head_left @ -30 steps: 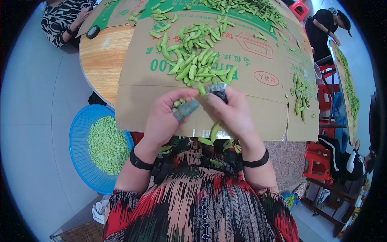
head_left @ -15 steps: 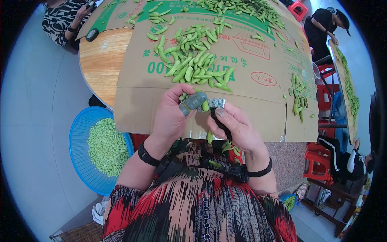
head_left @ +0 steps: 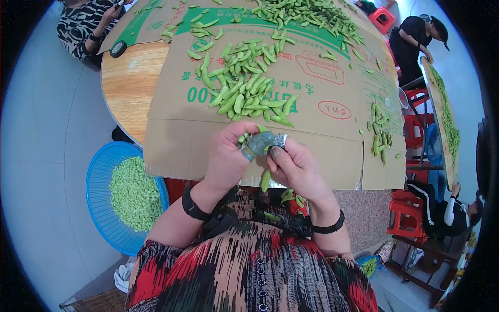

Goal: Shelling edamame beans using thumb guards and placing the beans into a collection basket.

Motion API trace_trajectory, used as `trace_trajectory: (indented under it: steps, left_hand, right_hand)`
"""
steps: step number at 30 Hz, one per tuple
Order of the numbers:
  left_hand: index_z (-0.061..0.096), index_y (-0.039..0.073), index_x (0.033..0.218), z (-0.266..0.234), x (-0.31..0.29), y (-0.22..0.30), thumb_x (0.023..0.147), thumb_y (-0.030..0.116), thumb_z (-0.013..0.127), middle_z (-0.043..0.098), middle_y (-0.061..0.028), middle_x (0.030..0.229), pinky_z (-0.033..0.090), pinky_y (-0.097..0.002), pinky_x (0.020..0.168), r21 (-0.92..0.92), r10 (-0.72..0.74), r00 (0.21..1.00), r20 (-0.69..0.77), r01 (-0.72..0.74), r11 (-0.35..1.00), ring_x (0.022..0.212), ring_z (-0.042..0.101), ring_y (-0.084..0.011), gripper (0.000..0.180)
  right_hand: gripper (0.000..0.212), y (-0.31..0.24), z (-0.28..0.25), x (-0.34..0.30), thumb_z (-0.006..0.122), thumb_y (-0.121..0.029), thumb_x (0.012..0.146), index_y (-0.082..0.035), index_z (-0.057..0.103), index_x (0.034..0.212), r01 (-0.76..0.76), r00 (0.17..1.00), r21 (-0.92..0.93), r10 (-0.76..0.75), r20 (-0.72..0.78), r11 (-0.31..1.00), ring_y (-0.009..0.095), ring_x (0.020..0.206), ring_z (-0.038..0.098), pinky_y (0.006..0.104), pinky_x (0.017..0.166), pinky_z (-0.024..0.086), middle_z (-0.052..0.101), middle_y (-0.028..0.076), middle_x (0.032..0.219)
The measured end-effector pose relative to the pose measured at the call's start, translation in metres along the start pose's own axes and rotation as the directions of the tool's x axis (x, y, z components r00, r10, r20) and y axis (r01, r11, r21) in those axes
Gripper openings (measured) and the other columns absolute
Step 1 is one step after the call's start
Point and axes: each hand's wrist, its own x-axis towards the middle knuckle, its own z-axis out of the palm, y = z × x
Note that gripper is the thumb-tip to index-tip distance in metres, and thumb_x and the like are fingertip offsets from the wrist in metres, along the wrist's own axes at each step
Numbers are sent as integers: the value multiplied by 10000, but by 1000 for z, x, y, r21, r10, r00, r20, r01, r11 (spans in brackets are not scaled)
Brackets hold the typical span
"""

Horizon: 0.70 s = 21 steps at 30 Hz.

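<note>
My left hand (head_left: 226,158) is closed around a few green soybean pods (head_left: 243,139), with shelled beans perhaps among them; its thumb wears a grey-green wrap. My right hand (head_left: 300,174) meets it, fingers curled and pinching at a pod by the left thumb tip, and a knitted grey cover sits on one of its fingers. Most of the pinched pod is hidden behind the thumb wrap. Below the fingers hangs another green pod (head_left: 265,180). A heap of pods (head_left: 244,96) lies on the cardboard (head_left: 182,140) just beyond my hands.
A blue basket (head_left: 96,208) of shelled green beans stands at lower left. More pods (head_left: 312,18) are piled at the far side, with a small group (head_left: 382,135) at right. Pods lie in my lap. Other people work at the upper left and along a second table (head_left: 442,114) at right.
My hands have drawn closer together, the right moving left so its fingertips touch the left thumb wrap. The whole view has shifted slightly.
</note>
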Motion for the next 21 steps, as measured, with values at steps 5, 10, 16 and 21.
trace_trajectory:
  steps: [5,10,16,21]
  left_hand:
    - [632,50,959,-5,9,10,825,66,621,587,38,768,351,-184,523,-286,-226,943,243,292,913,592,442,-19,135]
    - [607,48,920,-6,17,10,828,75,624,562,48,745,340,-169,504,-380,-313,870,381,456,805,574,441,-17,97]
    - [568,31,895,11,16,9,796,6,629,566,11,788,430,-196,626,180,-85,981,176,53,982,704,504,-46,119]
    - [604,27,1017,9,17,8,815,-29,580,578,6,836,410,-178,623,-187,-202,962,184,235,954,707,494,-43,211]
  right_hand:
    - [190,1,-5,-1,401,-154,957,-54,559,993,-29,999,98,31,-17,995,5,531,345,167,461,290,440,-65,650]
    - [176,4,-12,3,408,-143,949,-58,561,966,-92,995,336,74,65,937,23,493,370,177,446,294,465,-60,646]
    - [145,16,-7,12,508,-126,884,-13,565,814,126,897,-551,-332,-293,825,45,515,476,231,465,386,546,-8,589]
    - [154,8,-10,15,516,-124,887,-11,557,791,65,923,-255,-155,-352,965,39,531,459,227,488,389,516,-19,577]
